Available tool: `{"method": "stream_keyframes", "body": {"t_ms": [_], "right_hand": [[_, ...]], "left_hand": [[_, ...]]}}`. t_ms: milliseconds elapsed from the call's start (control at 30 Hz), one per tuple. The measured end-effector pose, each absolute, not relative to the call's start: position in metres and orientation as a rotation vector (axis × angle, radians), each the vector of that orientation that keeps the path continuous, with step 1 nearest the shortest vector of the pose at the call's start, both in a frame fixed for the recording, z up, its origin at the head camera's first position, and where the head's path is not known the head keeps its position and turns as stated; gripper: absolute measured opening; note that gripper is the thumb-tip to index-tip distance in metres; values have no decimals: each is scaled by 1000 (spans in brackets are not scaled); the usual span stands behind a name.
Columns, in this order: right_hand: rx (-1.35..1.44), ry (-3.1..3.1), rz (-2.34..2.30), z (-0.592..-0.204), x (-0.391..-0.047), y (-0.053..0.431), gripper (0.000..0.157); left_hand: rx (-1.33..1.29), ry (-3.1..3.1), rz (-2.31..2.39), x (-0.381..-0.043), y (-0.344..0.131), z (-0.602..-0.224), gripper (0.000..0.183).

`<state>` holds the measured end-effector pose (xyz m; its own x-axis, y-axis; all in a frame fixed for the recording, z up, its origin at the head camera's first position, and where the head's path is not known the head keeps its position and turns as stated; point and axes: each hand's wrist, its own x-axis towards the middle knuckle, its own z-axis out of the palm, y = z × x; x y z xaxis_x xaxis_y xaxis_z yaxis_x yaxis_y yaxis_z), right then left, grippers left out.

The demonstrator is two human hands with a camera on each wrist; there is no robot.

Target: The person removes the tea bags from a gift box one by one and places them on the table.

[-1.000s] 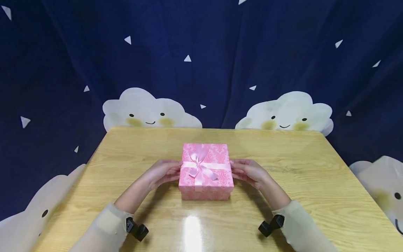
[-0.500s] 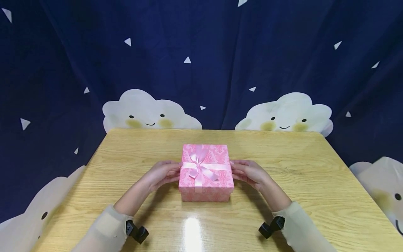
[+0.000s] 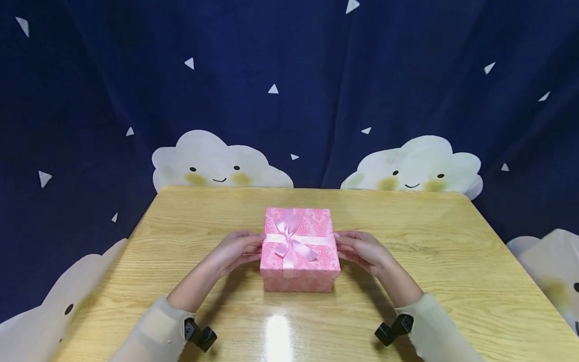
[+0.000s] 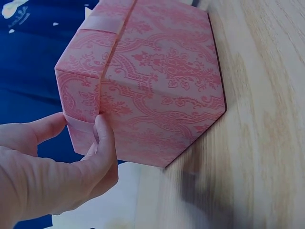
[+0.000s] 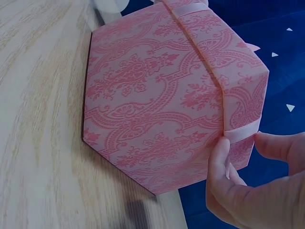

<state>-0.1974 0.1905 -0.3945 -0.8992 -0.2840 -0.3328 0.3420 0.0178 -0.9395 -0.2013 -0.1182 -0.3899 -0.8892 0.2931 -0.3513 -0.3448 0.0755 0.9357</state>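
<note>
A pink patterned gift box [image 3: 298, 283] stands upright on the wooden table, in the middle of the head view. Its lid [image 3: 318, 221] sits on top, crossed by a pale pink ribbon and topped with a bow [image 3: 289, 240]. My left hand [image 3: 232, 251] pinches the lid's left side, the thumb near the top edge and a finger at the lower rim, as the left wrist view shows. On the opposite side my right hand [image 3: 365, 252] pinches the lid likewise. In both wrist views the lid's rim meets the box wall [image 4: 162, 90] closely.
The light wooden table [image 3: 203, 211] extends around the box on every side. Behind it hangs a dark blue curtain [image 3: 226, 90] with white triangles and smiling clouds. A small black device [image 3: 199, 334] is strapped at each wrist, over cream sleeves [image 3: 151, 329].
The head view has shifted slightly, so everything appears a little lower and farther right. Both hands keep the same hold on the lid, and the box stays in place on the table.
</note>
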Motion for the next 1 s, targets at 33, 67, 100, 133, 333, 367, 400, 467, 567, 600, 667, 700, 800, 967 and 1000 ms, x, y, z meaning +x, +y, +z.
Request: {"method": "stream_keyframes", "body": {"t_ms": [33,67,100,133,333,367,400,467,567,600,667,700,800,967,1000], "right_hand": [[55,1872,-1932,-394,-197,191,55],[51,1875,-1931,-394,-197,191,55],[49,1875,-1932,-394,-197,191,55],[48,1876,-1932,-394,-197,191,55],[39,1886,-1941,-392,-195,190,55],[40,1886,-1946,-391,-195,189,54],[37,1887,-1948,-390,-194,189,55],[35,1888,-1950,-388,-194,189,55],[44,1892,-1953,-386,-193,188,55],[36,1894,-1952,-385,-193,189,55],[19,1896,-1952,-384,-193,189,54],[17,1892,-1958,-384,-193,189,53],[13,1893,-1965,-381,-193,189,51],[26,1925,-1940,-375,-193,188,53],[23,1933,-1933,-374,-193,188,53]], "left_hand": [[-49,1909,1865,-201,-118,-390,40],[-48,1910,1867,-201,-118,-389,40],[-47,1912,1867,-201,-118,-389,40],[-47,1914,1866,-201,-118,-389,40],[-31,1932,1877,-199,-117,-384,42],[-28,1937,1877,-198,-117,-383,43],[-27,1942,1878,-198,-116,-382,43],[-25,1944,1883,-198,-116,-381,42],[-25,1945,1890,-198,-116,-379,38],[-24,1947,1893,-197,-116,-379,36],[-20,1956,1897,-197,-116,-378,36],[-20,1963,1896,-197,-116,-377,36],[-22,1982,1888,-196,-116,-374,39],[-30,1993,1877,-196,-116,-369,40],[-32,1995,1877,-197,-116,-369,40]]}}
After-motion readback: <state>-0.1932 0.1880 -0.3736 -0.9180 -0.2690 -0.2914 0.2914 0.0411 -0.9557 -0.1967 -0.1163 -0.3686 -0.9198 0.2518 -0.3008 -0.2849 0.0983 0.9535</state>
